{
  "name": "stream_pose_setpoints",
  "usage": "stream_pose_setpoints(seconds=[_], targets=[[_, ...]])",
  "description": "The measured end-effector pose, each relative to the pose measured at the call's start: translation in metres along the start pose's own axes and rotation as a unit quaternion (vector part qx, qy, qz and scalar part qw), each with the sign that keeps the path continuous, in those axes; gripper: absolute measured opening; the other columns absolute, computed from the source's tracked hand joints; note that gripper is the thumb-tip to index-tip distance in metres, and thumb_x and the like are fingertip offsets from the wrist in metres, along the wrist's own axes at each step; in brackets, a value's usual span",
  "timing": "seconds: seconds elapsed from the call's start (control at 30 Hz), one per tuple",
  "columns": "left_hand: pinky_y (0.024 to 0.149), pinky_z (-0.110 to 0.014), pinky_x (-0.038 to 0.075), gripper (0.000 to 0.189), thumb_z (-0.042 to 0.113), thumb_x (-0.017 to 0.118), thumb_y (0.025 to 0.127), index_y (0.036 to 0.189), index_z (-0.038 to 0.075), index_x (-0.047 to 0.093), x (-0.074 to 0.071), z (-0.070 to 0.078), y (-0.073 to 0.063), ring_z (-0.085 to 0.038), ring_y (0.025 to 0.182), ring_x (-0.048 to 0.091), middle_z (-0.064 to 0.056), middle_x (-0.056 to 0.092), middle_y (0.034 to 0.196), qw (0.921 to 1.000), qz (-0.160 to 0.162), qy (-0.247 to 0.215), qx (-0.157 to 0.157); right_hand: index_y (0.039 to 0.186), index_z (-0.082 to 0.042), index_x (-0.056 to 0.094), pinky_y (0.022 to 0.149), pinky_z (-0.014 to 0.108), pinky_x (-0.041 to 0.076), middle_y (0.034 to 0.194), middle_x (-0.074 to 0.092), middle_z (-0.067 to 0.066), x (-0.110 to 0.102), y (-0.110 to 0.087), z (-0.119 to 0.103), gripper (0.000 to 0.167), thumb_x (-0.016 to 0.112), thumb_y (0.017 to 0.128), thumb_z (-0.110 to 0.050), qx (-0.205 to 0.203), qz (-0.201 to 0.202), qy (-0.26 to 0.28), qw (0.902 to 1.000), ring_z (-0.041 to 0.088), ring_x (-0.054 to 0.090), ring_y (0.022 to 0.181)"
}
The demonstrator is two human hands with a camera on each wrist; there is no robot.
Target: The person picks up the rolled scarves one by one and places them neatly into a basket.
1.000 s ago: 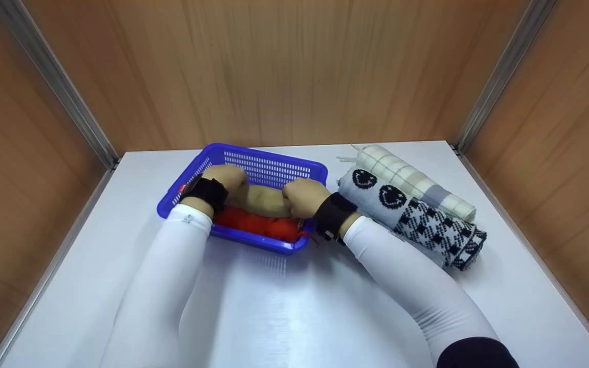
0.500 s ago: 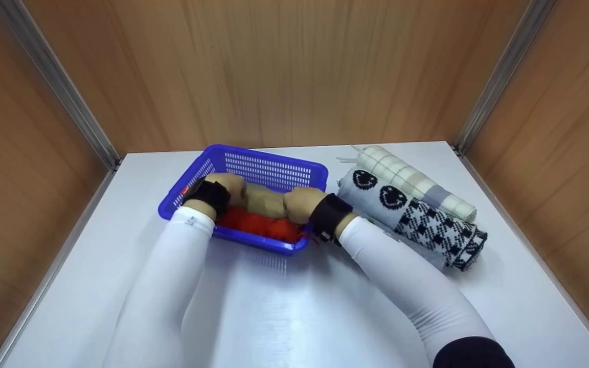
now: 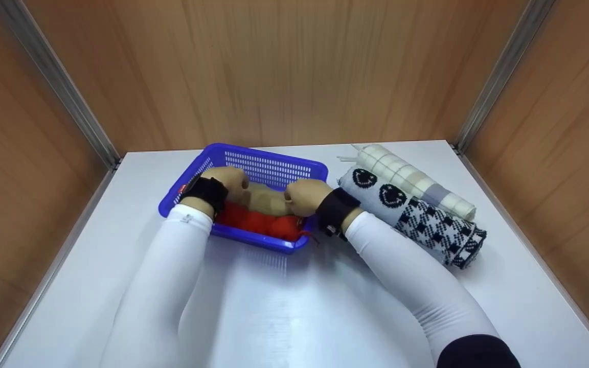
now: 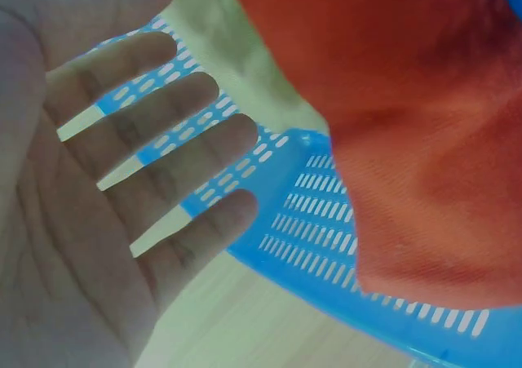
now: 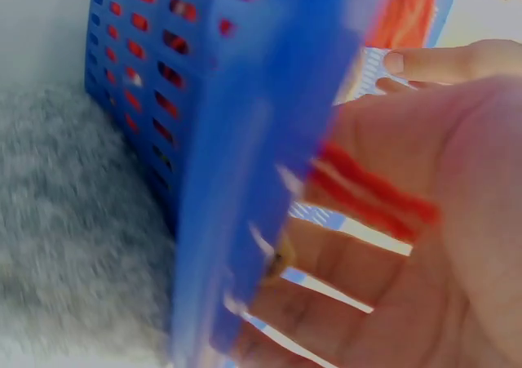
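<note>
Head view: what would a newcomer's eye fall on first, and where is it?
The blue basket on the white table would probably come first, with red cloth at its near side, tan cloth behind that, and the left hand and right hand reaching in. To its right lie a gray roll with black smiley faces and, beyond, a pale checked roll.

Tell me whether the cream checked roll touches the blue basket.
Apart: the head view shows white tabletop between the cream checked roll and the blue basket.
</note>
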State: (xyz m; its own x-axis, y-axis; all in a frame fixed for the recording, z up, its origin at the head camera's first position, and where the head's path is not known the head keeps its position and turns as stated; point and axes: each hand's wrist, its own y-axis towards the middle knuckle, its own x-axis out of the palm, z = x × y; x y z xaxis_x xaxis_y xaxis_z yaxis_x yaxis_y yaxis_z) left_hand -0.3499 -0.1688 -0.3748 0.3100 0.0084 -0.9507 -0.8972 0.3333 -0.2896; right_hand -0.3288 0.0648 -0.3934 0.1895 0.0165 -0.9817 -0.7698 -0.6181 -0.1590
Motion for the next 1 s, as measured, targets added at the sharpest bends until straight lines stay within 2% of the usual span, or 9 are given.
stream_pose_setpoints(seconds=[0.13, 0.2, 0.3, 0.37, 0.43, 0.53, 0.63, 0.77, 1.0], targets=[[0.11, -0.058, 0.055, 0.049, 0.023, 0.072, 0.091, 0.136, 0.004, 0.073, -0.004, -0.003, 0.009, -0.04, 0.127, 0.068, -0.021, 0.073, 0.138, 0.9997, 0.019, -0.005, 0.017, 0.121, -0.005, 0.081, 0.097, 0.055, 0.062, 0.115, 0.08, 0.017, -0.008, -0.003, 0.005, 0.03, 0.072, 0.099, -0.022, -0.008, 0.027, 0.016, 0.9995, 0.036, 0.076, 0.109], [0.108, -0.059, 0.055, 0.046, 0.02, 0.071, 0.091, 0.133, 0.003, 0.074, -0.006, -0.003, 0.012, -0.041, 0.126, 0.069, -0.021, 0.074, 0.135, 0.9991, 0.029, -0.006, 0.029, 0.117, -0.005, 0.081, 0.091, 0.055, 0.061, 0.103, 0.078, 0.013, -0.012, -0.005, 0.007, 0.027, 0.074, 0.097, -0.022, -0.011, 0.036, 0.02, 0.9991, 0.033, 0.074, 0.101], [0.108, -0.06, 0.054, 0.043, 0.016, 0.069, 0.091, 0.132, 0.003, 0.075, -0.009, -0.002, 0.012, -0.041, 0.125, 0.07, -0.021, 0.076, 0.131, 0.998, 0.043, -0.009, 0.046, 0.113, -0.005, 0.081, 0.081, 0.053, 0.059, 0.085, 0.066, 0.006, -0.017, -0.009, 0.01, 0.025, 0.077, 0.095, -0.022, -0.013, 0.048, 0.023, 0.9985, 0.028, 0.065, 0.086], [0.109, -0.06, 0.054, 0.042, 0.017, 0.07, 0.093, 0.133, 0.004, 0.074, -0.012, 0.0, 0.011, -0.04, 0.126, 0.069, -0.02, 0.076, 0.132, 0.9977, 0.048, -0.016, 0.046, 0.116, -0.004, 0.08, 0.08, 0.052, 0.057, 0.084, 0.061, 0.004, -0.021, -0.013, 0.012, 0.026, 0.078, 0.094, -0.018, -0.013, 0.052, 0.023, 0.9983, 0.026, 0.06, 0.084], [0.112, -0.06, 0.052, 0.043, 0.018, 0.071, 0.095, 0.136, 0.004, 0.073, -0.014, 0.003, 0.008, -0.04, 0.13, 0.068, -0.02, 0.074, 0.135, 0.9973, 0.052, -0.021, 0.048, 0.123, -0.005, 0.079, 0.083, 0.052, 0.059, 0.09, 0.067, 0.006, -0.024, -0.017, 0.014, 0.032, 0.078, 0.093, -0.016, -0.01, 0.055, 0.024, 0.9982, 0.028, 0.064, 0.089], [0.116, -0.06, 0.05, 0.044, 0.019, 0.072, 0.098, 0.139, 0.003, 0.071, -0.017, 0.007, 0.004, -0.041, 0.136, 0.065, -0.02, 0.072, 0.141, 0.9966, 0.056, -0.027, 0.054, 0.132, -0.006, 0.076, 0.095, 0.055, 0.061, 0.113, 0.079, 0.012, -0.028, -0.023, 0.019, 0.04, 0.079, 0.092, -0.015, -0.004, 0.06, 0.028, 0.9978, 0.034, 0.073, 0.107], [0.117, -0.06, 0.05, 0.046, 0.019, 0.073, 0.098, 0.14, 0.004, 0.07, -0.02, 0.012, 0.0, -0.04, 0.137, 0.065, -0.02, 0.071, 0.142, 0.9957, 0.065, -0.022, 0.063, 0.138, -0.006, 0.073, 0.104, 0.057, 0.06, 0.133, 0.076, 0.017, -0.031, -0.029, 0.023, 0.047, 0.078, 0.093, -0.016, 0.002, 0.064, 0.036, 0.9973, 0.039, 0.073, 0.124], [0.115, -0.062, 0.05, 0.046, 0.021, 0.072, 0.098, 0.141, 0.005, 0.07, -0.019, 0.017, -0.005, -0.04, 0.136, 0.065, -0.019, 0.071, 0.142, 0.9947, 0.075, -0.016, 0.069, 0.141, -0.004, 0.071, 0.11, 0.056, 0.057, 0.14, 0.073, 0.018, -0.032, -0.037, 0.029, 0.049, 0.075, 0.094, -0.016, -0.007, 0.072, 0.043, 0.9965, 0.039, 0.07, 0.13], [0.114, -0.062, 0.051, 0.046, 0.02, 0.071, 0.098, 0.142, 0.008, 0.069, -0.013, 0.024, -0.01, -0.039, 0.138, 0.064, -0.017, 0.071, 0.144, 0.9908, 0.101, -0.013, 0.09, 0.142, -0.003, 0.07, 0.111, 0.056, 0.055, 0.137, 0.074, 0.019, -0.033, -0.051, 0.037, 0.048, 0.077, 0.098, -0.022, -0.015, 0.097, 0.054, 0.9937, 0.04, 0.07, 0.128]])
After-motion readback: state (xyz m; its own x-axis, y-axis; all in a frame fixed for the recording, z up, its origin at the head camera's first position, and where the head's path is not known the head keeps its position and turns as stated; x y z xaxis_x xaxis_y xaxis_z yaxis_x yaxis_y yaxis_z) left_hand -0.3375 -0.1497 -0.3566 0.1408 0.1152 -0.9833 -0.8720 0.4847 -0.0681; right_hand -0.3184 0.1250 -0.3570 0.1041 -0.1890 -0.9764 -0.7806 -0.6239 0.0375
